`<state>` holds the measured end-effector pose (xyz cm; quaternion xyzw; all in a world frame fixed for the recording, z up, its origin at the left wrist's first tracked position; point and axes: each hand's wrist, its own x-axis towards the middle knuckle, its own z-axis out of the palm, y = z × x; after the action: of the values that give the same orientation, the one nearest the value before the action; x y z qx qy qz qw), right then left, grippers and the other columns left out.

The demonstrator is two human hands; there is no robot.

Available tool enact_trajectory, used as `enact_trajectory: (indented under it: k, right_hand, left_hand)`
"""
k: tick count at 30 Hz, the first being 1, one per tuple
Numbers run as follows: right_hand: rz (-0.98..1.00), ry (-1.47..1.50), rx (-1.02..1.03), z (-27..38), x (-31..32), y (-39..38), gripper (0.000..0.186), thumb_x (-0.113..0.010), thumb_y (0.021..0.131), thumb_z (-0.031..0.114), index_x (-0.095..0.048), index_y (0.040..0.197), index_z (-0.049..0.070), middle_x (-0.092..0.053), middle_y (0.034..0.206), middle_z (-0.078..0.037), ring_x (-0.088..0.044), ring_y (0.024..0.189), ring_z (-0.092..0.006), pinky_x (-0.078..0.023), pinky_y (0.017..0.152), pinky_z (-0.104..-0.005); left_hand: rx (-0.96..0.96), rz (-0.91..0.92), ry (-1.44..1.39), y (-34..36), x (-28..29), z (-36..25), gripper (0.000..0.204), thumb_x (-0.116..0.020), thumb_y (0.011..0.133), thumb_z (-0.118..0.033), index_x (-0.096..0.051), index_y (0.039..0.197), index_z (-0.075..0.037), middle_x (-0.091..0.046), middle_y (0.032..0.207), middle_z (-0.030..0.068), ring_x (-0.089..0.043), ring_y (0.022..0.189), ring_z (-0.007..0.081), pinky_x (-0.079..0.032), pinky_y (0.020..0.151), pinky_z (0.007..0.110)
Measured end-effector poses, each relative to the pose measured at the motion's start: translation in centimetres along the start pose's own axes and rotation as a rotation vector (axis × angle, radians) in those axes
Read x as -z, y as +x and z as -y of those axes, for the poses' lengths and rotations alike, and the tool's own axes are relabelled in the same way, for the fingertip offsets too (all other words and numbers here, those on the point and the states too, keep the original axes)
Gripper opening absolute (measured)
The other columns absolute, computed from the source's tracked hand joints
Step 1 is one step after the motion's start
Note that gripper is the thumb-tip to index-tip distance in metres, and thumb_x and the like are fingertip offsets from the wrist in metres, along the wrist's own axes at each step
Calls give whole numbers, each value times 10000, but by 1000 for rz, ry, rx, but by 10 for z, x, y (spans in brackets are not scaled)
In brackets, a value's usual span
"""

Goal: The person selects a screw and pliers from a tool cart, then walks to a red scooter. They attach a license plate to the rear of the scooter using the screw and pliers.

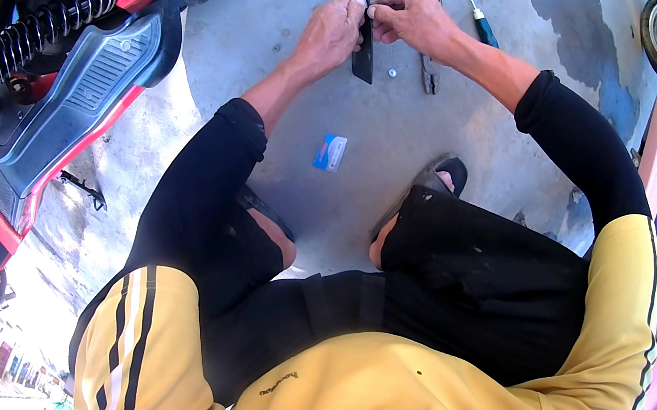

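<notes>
Black flat strip (363, 39) sits between our two hands, held just above the concrete floor (386, 133). Our left hand (329, 33) grips its upper part, thumb on the face; our right hand (412, 19) pinches something tiny against its top edge, too small to tell what. We judge it best to keep the left grip firm and work only the right fingertips. Its long axis runs away from us, tilted slightly, far end up. A small washer (392, 72) and pliers (429, 75) lie just beside
</notes>
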<state>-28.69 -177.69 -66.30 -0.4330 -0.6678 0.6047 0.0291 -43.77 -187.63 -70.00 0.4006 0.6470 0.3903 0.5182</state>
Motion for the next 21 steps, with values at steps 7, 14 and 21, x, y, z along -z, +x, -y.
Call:
enact_trajectory:
  k: [7, 14, 21]
  right_hand:
    - [10, 8, -12, -1, 0, 3, 281, -625, 958, 181, -708, 1035, -76, -732, 837, -125, -710, 730, -155, -596, 686, -280]
    - [-1, 25, -47, -3, -1, 2, 276, -629, 957, 174, -707, 1049, -74, -734, 856, -122, -713, 745, -151, -596, 683, -279]
    - [15, 11, -44, -4, -3, 4, 272, -628, 956, 165, -707, 1056, -75, -735, 866, -124, -713, 748, -154, -599, 692, -281]
  left_hand:
    - [25, -133, -153, 1, -5, -1, 315, -438, 1065, -289, -494, 1030, 19, -577, 701, 82, -613, 630, 189, -537, 595, 362]
    - [-101, -24, 106, -1, 0, 1, 348, -423, 1063, -303, -523, 1004, 25, -592, 707, 108, -618, 608, 210, -539, 600, 379]
    - [187, -73, -225, 6, -2, 2, 415, -404, 1065, -330, -563, 892, 11, -600, 706, 84, -617, 625, 175, -549, 610, 364]
